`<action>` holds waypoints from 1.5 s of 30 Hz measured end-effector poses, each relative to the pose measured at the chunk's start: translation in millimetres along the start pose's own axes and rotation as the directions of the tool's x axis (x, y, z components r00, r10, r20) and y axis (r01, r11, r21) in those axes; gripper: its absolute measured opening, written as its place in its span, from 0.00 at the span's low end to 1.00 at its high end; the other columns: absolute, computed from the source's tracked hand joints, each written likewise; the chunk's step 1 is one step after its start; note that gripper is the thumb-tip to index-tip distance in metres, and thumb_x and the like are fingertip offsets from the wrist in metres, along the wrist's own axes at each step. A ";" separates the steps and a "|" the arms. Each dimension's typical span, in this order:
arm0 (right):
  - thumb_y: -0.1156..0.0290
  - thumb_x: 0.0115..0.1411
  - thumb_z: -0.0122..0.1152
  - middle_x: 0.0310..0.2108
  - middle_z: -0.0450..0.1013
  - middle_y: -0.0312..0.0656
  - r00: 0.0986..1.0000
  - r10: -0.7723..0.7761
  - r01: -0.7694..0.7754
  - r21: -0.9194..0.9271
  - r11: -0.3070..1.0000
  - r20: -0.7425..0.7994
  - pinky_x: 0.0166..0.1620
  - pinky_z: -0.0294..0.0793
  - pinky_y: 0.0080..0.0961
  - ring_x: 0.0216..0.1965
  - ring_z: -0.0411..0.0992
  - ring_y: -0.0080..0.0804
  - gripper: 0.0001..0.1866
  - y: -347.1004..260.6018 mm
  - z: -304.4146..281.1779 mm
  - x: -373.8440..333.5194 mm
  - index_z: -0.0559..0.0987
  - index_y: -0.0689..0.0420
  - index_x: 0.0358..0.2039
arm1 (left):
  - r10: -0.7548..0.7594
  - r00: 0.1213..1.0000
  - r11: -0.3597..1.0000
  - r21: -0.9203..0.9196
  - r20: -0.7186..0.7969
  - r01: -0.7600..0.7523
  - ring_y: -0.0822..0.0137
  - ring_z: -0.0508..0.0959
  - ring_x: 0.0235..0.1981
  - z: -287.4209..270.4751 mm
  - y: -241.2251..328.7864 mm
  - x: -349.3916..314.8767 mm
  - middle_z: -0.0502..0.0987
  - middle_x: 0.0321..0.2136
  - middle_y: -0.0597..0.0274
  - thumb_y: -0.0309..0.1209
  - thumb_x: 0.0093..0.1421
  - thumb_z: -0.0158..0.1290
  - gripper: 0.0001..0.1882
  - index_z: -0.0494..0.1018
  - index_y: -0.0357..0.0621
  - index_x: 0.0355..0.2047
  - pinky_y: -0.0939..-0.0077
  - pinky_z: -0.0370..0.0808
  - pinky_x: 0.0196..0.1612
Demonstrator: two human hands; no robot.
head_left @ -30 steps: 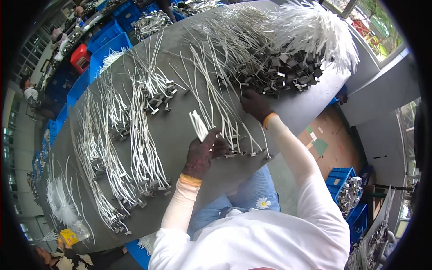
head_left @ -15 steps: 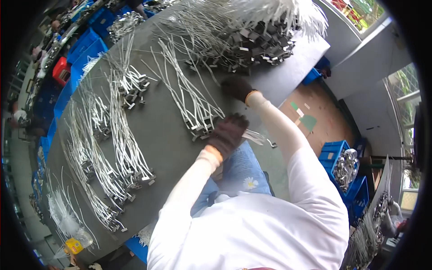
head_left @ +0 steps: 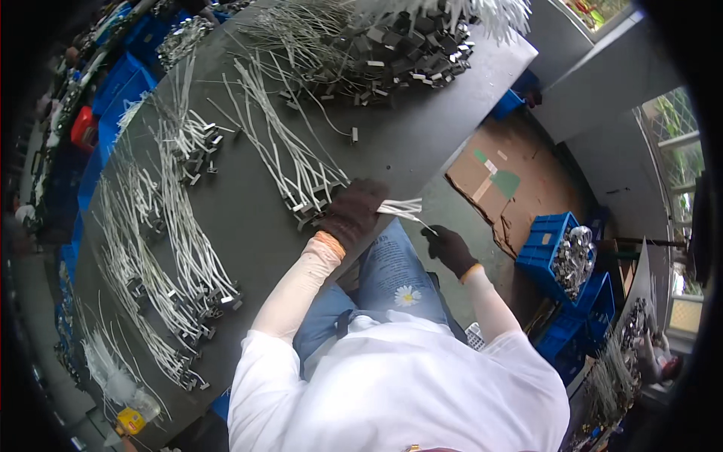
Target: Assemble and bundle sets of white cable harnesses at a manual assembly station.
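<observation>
My left hand [head_left: 354,215], in a dark glove, is wrapped round a small bundle of white wires [head_left: 401,207] at the table's near edge. The bundle's pale ends stick out to the right past the glove. Off the table's edge, my right hand [head_left: 449,252], also gloved, has its fingers pinched at the tip of one thin wire from that bundle; the tip itself is hidden. Just left of my left hand, a group of long white wires with dark blocks [head_left: 301,215] lies on the grey table [head_left: 263,264].
A big heap of dark blocks with wires [head_left: 407,56] covers the far side. More bunches of white wires [head_left: 188,256] lie to the left, near a clear bottle with a yellow label [head_left: 132,420]. Blue crates [head_left: 544,245] with metal parts and flattened cardboard [head_left: 482,177] are on the right.
My right hand has come back from beside the heap to the wire ends right of my left hand. A wire with a small end block now shows where it was. My left hand keeps the bundle.
</observation>
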State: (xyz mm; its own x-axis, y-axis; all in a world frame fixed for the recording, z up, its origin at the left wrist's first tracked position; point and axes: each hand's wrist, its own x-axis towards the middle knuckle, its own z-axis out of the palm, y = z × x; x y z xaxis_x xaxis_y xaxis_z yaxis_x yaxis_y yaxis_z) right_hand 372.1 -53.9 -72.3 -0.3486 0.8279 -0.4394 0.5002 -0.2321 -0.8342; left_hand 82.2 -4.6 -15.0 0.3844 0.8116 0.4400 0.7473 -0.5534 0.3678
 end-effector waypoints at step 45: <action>0.77 0.56 0.61 0.35 0.73 0.37 0.975 -0.195 0.172 -0.193 0.966 -0.105 0.36 0.73 0.21 0.32 0.72 0.22 0.13 -77.2 -47.5 -138.7 0.79 0.61 0.43 | -0.878 0.328 -0.353 -0.934 0.348 0.044 0.58 0.76 0.45 -2.0 -70.1 32.5 0.73 0.48 0.52 0.38 0.64 0.53 0.21 0.66 0.38 0.53 0.71 0.75 0.42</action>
State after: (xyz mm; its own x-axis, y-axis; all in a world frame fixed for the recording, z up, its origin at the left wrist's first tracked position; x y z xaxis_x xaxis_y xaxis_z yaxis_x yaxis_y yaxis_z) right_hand 419.5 -126.6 68.9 -0.3540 0.9063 -0.2308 0.5761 0.0169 -0.8172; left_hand 41.2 60.2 -24.9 -0.3418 0.8176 -0.4634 -0.7536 0.0562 0.6549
